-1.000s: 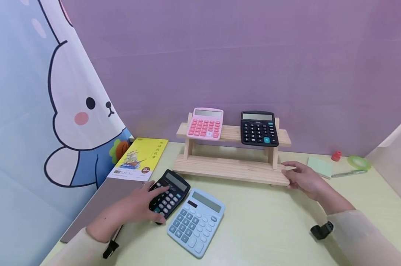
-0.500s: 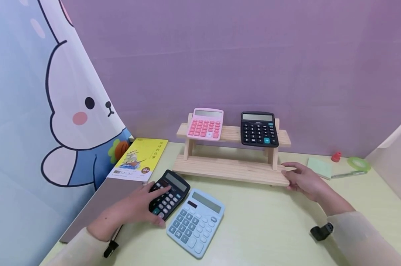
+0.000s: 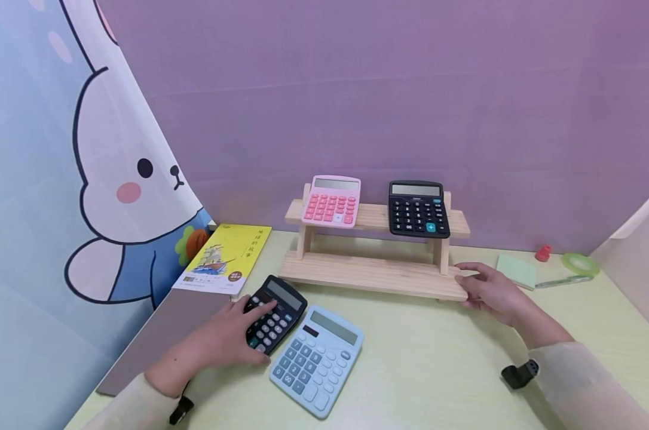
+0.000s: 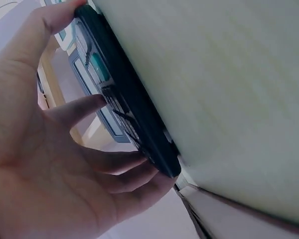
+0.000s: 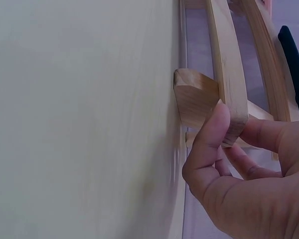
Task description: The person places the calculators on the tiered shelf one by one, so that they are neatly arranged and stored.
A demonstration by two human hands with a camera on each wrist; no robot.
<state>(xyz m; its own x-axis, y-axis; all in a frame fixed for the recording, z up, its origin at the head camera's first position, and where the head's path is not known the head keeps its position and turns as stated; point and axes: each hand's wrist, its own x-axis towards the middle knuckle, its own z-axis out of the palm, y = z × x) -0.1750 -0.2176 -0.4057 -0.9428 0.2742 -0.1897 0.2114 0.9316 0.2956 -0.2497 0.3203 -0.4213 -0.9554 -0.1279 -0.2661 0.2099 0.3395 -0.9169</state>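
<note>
1. Our left hand [image 3: 222, 340] grips the black calculator [image 3: 275, 312] lying near-left on the desk [image 3: 437, 370], thumb and fingers curled around its edges.
2. Our right hand [image 3: 493, 292] pinches the wooden shelf's [image 3: 373, 272] right end.

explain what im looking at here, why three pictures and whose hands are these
It is one person at a desk, filmed by three cameras at the same moment. The wide picture comes from a camera on their head; the two close, tilted ones come from cameras on each wrist.

The left hand grips a black calculator lying on the pale table, thumb on one edge and fingers on the other, as the left wrist view shows. A blue calculator lies beside it.

The right hand pinches the end of the lower board of a wooden shelf. On its upper board stand a pink calculator and another black one. A yellow booklet, sticky notes and a tape roll lie around.
</note>
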